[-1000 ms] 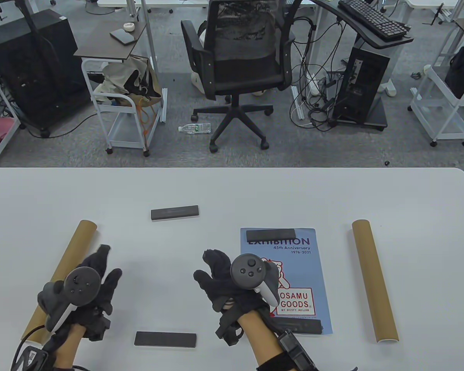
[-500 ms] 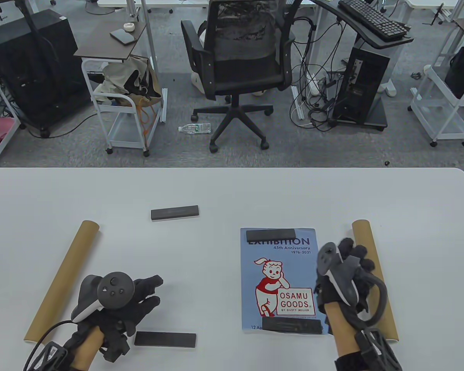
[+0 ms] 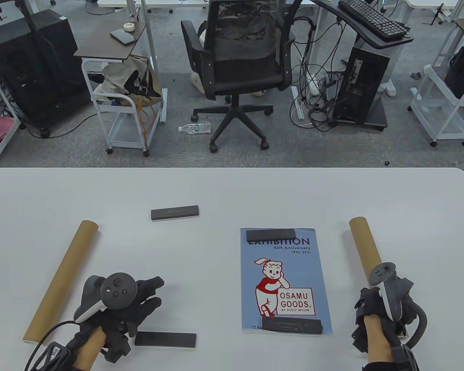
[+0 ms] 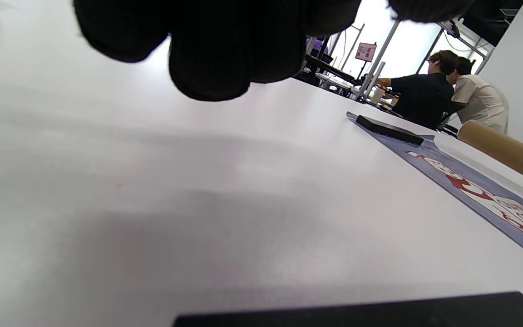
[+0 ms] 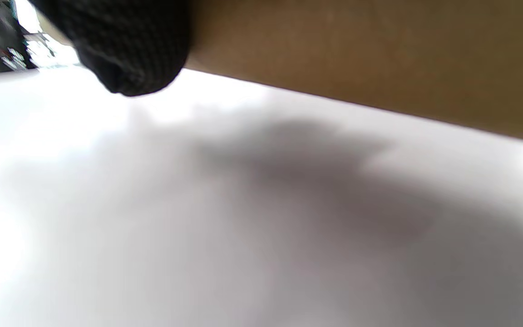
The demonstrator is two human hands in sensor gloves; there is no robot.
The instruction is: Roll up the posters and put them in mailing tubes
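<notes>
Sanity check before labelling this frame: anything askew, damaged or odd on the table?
Nothing damaged. The poster lies flat under two black bars. The right hand grips the right tube, which sits at a slant. The left hand is by a loose bar.

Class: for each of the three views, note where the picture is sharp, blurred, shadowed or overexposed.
Table view: evenly lit and sharp, poster print readable. Left wrist view: near table soft with a broad shadow, glove fingertips dark and blurred, windows behind blown out. Right wrist view: blurred throughout, tube and fingertip too close to focus, a large soft shadow beneath them.
</notes>
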